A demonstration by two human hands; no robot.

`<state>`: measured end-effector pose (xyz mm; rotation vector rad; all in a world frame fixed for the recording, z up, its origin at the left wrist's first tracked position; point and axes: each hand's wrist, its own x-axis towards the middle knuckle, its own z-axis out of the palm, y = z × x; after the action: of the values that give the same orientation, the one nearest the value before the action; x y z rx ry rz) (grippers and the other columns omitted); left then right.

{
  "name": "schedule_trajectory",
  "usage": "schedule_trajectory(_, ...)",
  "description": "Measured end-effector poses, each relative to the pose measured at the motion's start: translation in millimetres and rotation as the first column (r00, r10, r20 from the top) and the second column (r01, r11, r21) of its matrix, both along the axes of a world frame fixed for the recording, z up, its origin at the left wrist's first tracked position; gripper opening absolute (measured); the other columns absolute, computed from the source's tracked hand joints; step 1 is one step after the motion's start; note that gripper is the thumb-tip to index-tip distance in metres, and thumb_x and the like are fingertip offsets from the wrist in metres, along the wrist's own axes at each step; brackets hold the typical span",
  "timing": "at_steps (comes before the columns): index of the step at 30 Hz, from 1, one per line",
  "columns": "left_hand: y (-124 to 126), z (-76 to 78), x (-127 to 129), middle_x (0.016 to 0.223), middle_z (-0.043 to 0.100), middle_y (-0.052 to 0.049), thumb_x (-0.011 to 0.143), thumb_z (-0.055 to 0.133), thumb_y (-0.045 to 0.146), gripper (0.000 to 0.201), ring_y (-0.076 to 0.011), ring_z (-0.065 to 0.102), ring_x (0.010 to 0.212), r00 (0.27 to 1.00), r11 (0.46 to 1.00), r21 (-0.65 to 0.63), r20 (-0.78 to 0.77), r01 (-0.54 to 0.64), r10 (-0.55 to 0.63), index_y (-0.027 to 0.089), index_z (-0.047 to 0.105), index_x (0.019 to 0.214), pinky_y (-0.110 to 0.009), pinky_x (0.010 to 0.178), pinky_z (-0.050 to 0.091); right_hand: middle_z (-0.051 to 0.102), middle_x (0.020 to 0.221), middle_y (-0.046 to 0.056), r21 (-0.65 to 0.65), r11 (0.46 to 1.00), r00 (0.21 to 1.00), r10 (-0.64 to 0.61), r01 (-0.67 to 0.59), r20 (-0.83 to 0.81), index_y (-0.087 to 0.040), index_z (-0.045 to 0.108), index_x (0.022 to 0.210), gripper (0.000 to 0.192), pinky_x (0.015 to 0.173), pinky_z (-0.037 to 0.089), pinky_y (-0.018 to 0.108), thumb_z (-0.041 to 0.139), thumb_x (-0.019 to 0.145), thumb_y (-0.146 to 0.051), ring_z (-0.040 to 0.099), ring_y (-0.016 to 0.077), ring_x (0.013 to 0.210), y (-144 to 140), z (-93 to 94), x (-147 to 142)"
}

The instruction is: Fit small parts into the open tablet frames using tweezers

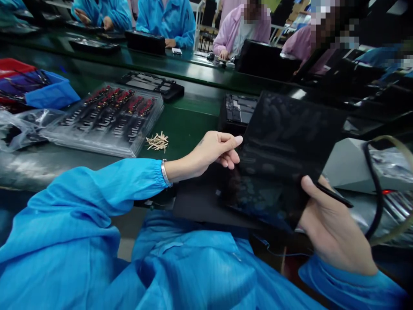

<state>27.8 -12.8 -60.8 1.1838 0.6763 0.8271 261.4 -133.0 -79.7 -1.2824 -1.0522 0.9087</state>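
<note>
At a green workbench, I hold a glossy black panel [284,155] tilted up in front of me, both hands on it. My left hand [214,150] pinches the panel's left edge, thumb on the near face and fingers curled behind. My right hand [332,224] grips its lower right corner, thumb pressed on the dark surface, with a thin black stylus-like tool [334,196] tucked between the fingers. The panel's lower end rests over a flat black sheet [200,200] lying on my lap, just below my left wrist. Beyond my left hand, a small heap of pale wooden picks [158,141] lies on the bench, and farther left sits a clear plastic tray [106,120] of red-and-black parts. Behind the panel, an open black device [238,110] shows its insides. To the right of my right hand, a black cable [374,181] loops past a grey housing. Across the bench, other people in blue and pink coats work.
</note>
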Motion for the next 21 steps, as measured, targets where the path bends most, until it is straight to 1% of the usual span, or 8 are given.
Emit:
schedule_trajectory(4,2.3,-3.6,0.4,0.055,0.065,-0.001,0.098,0.074,0.042,0.049,-0.0043,0.059,0.042,1.0,1.0,-0.021,-0.02,-0.01,0.009,0.011,0.056,0.065,-0.013,0.043,0.041,0.078,0.129,0.003,-0.025,0.999,0.999,0.038,-0.039,-0.038,-0.038,0.076,0.128,0.03,0.106,0.063,0.046,0.064,0.101,-0.035,0.078,0.0269,0.111,1.7,-5.0,2.0)
schedule_trajectory(10,1.4,-3.5,0.3,0.055,0.064,-0.001,0.1,0.073,0.04,0.049,-0.0038,0.059,0.042,0.998,0.999,-0.035,-0.054,-0.019,0.017,0.011,0.056,0.065,-0.012,0.043,0.04,0.078,0.127,0.003,-0.015,0.997,0.996,0.078,-0.078,0.037,-0.039,0.072,0.136,0.035,0.105,0.063,0.047,0.06,0.103,-0.035,0.078,0.0281,0.112,3.7,-15.5,10.0)
schedule_trajectory(13,2.9,-2.5,-1.0,0.058,0.067,-0.001,0.1,0.073,0.04,0.047,-0.0044,0.062,0.045,0.998,1.0,-0.005,-0.056,0.003,-0.004,0.011,0.056,0.067,-0.012,0.044,0.042,0.08,0.123,0.002,0.035,0.995,0.985,0.09,-0.096,0.147,-0.038,0.072,0.135,0.035,0.107,0.062,0.051,0.058,0.104,-0.035,0.078,0.0288,0.113,4.6,-5.2,5.1)
schedule_trajectory(15,8.0,1.4,-4.2,0.063,0.07,-0.002,0.097,0.077,0.042,0.043,-0.007,0.066,0.049,0.998,0.996,0.07,-0.04,0.054,-0.051,0.011,0.057,0.074,-0.014,0.048,0.047,0.08,0.122,0.001,0.134,0.99,0.94,0.003,-0.051,0.34,-0.038,0.074,0.132,0.033,0.108,0.061,0.054,0.054,0.105,-0.037,0.076,0.0298,0.116,4.4,12.3,-2.0)
schedule_trajectory(17,17.3,8.5,-9.5,0.07,0.074,-0.003,0.094,0.08,0.041,0.038,-0.0112,0.072,0.058,0.992,0.975,0.185,-0.033,0.127,-0.123,0.013,0.057,0.084,-0.019,0.056,0.056,0.079,0.122,-0.001,0.271,0.962,0.848,-0.167,0.029,0.504,-0.039,0.077,0.123,0.028,0.107,0.062,0.054,0.056,0.104,-0.04,0.074,0.0327,0.12,3.3,33.1,-9.2)
schedule_trajectory(19,29.5,16.8,-15.2,0.079,0.077,-0.002,0.095,0.08,0.038,0.033,-0.015,0.077,0.07,0.981,0.932,0.308,-0.086,0.19,-0.172,0.014,0.056,0.093,-0.027,0.069,0.063,0.079,0.118,0.0,0.377,0.92,0.771,-0.319,0.11,0.552,-0.039,0.08,0.116,0.021,0.103,0.064,0.054,0.067,0.099,-0.041,0.075,0.0362,0.117,1.3,48.5,-14.3)
schedule_trajectory(20,35.8,20.4,-17.5,0.084,0.078,-0.002,0.096,0.078,0.039,0.032,-0.016,0.078,0.077,0.977,0.907,0.369,-0.138,0.204,-0.164,0.015,0.057,0.097,-0.031,0.075,0.065,0.08,0.114,0.0,0.421,0.9,0.741,-0.357,0.11,0.568,-0.039,0.08,0.116,0.021,0.099,0.065,0.052,0.071,0.097,-0.039,0.076,0.0361,0.111,0.2,51.8,-16.3)
schedule_trajectory(21,41.7,22.9,-19.4,0.091,0.079,-0.002,0.096,0.078,0.041,0.033,-0.0167,0.077,0.085,0.972,0.88,0.429,-0.196,0.206,-0.132,0.016,0.058,0.1,-0.034,0.081,0.065,0.081,0.111,0.0,0.472,0.88,0.714,-0.367,0.057,0.597,-0.039,0.079,0.119,0.024,0.096,0.067,0.05,0.071,0.097,-0.035,0.078,0.0343,0.105,-0.8,51.6,-18.2)
